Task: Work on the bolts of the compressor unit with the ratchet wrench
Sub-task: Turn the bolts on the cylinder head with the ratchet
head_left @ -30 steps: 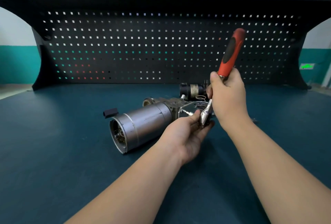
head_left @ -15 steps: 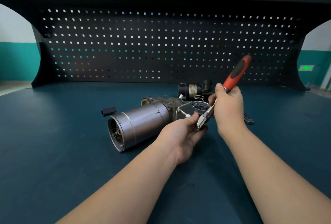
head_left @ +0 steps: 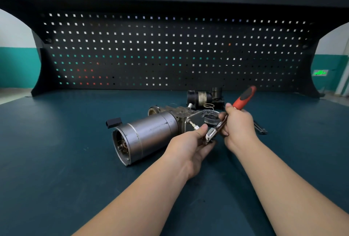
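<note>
Both hands meet at the near end of the compressor (head_left: 149, 133), which lies on its side on the surface (head_left: 56, 160), its cylindrical body stretching away to the left of the left hand (head_left: 192, 147). That hand is palm-up just beside the unit's bracket end, its fingers curled round the wrench head (head_left: 210, 135) and thumb on top. A bolt (head_left: 194, 125) sticks out of the bracket just above the left thumb, close to the wrench head; whether they touch cannot be told. The right hand (head_left: 238, 124) grips the wrench (head_left: 243, 97) where the metal shank meets the red and black handle, which slants up and away to the right past the knuckles. Beyond the right hand, farther back, stands a small black motor (head_left: 200, 98) with a wire ring (head_left: 209, 106) before it. Just right of the right hand lies a thin dark tool (head_left: 260, 128).
</note>
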`<state>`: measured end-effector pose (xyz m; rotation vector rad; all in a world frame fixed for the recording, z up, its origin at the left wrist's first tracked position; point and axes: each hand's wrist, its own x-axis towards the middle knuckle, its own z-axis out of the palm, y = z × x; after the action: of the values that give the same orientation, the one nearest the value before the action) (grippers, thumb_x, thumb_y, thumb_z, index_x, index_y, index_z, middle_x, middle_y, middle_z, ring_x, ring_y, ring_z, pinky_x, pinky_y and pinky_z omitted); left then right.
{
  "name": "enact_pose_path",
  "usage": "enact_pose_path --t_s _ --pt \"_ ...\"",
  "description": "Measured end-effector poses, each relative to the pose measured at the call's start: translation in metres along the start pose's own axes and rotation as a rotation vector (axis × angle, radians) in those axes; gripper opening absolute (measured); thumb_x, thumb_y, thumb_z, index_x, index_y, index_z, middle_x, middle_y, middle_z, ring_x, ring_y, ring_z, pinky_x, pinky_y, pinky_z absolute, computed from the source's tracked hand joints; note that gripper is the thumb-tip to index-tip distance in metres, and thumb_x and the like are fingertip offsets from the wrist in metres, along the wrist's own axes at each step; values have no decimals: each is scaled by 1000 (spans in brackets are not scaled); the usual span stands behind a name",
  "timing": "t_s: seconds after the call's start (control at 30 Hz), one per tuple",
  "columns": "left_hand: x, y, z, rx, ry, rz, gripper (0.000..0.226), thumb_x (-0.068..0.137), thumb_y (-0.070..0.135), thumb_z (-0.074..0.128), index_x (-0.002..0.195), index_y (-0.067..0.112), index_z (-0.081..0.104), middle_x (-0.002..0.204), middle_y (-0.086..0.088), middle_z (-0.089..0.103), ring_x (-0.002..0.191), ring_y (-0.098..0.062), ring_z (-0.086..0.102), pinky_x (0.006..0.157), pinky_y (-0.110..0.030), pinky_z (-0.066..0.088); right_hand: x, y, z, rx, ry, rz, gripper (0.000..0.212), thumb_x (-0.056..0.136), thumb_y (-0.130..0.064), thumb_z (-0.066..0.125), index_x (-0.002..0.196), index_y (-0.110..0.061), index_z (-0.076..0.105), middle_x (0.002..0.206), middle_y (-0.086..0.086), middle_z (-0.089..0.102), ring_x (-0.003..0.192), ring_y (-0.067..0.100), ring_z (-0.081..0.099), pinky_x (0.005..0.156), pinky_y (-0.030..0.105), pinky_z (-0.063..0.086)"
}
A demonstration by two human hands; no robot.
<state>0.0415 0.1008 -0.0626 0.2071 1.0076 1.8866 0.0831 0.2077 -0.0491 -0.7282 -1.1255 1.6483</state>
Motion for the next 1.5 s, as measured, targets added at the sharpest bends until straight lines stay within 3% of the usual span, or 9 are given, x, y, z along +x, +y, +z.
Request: enact_pose_path --t_s 0.13,0.27,0.6,0.73,0.9,1.1,1.23,1.33,1.5 --pt "-5 3 5 -116 -28 -15 12 91 2 56 90 -10 57 82 -19 63 82 -31 63 60 -33 59 -12 -16 7 -180 -82 -392 15 96 -24 53 82 -25 48 59 -10 53 44 1 47 45 21 38" --pt "-11 8 6 -203 -33 -4 13 92 1 53 96 -10 57 69 -17 66 64 -28 67 55 -36 59 -32 -25 17 -431 -267 -798 12 93 -31 54 85 -32 45 63 -22 53 56 -6 49 54 8 38" --pt "-14 14 2 -107 -115 -83 30 93 4 52 70 -9 66 63 -15 67 55 -23 69 54 -37 59 -45 -23 11 -582 -465 -940 10 89 -38 56 93 -39 47 70 -5 55 65 10 55 65 32 48" --pt "-12 12 1 -83 -74 -60 13 92 3 55 89 -8 60 74 -18 68 71 -28 68 69 -41 59 -29 -20 5 -501 -141 -792 12 94 -32 54 86 -30 46 64 -13 57 58 -4 54 54 9 38" --pt "-9 11 1 -64 -49 -54 11 90 3 56 85 -7 58 68 -17 68 79 -29 64 78 -42 52 -4 -1 -7 -80 132 258 25 99 -27 47 80 -12 53 59 2 48 31 11 43 30 15 28" --pt "-5 9 1 -18 -82 -43 17 92 8 56 86 -6 62 78 -15 66 79 -24 64 68 -35 57 -25 -24 6 -365 -300 -725 8 81 -42 63 88 -41 62 66 -4 60 59 14 61 62 33 50" --pt "-6 11 1 -8 -114 -37 16 92 -1 48 87 -4 63 82 -14 63 79 -22 62 59 -30 59 -43 -16 14 -520 -441 -976 15 82 -42 61 97 -43 58 73 -3 59 66 16 58 63 30 49" --pt "-7 11 0 -18 -81 -38 12 93 2 51 89 -6 60 77 -17 65 73 -25 65 64 -35 58 -31 -13 10 -368 -157 -781 7 85 -38 60 82 -33 58 64 -7 60 58 11 56 59 30 46" --pt "-4 10 0 17 -36 -30 9 92 1 54 85 -4 57 72 -16 65 71 -24 62 64 -37 59 -8 0 -8 93 82 217 18 95 -16 55 78 -11 51 66 6 53 25 2 37 27 14 23"
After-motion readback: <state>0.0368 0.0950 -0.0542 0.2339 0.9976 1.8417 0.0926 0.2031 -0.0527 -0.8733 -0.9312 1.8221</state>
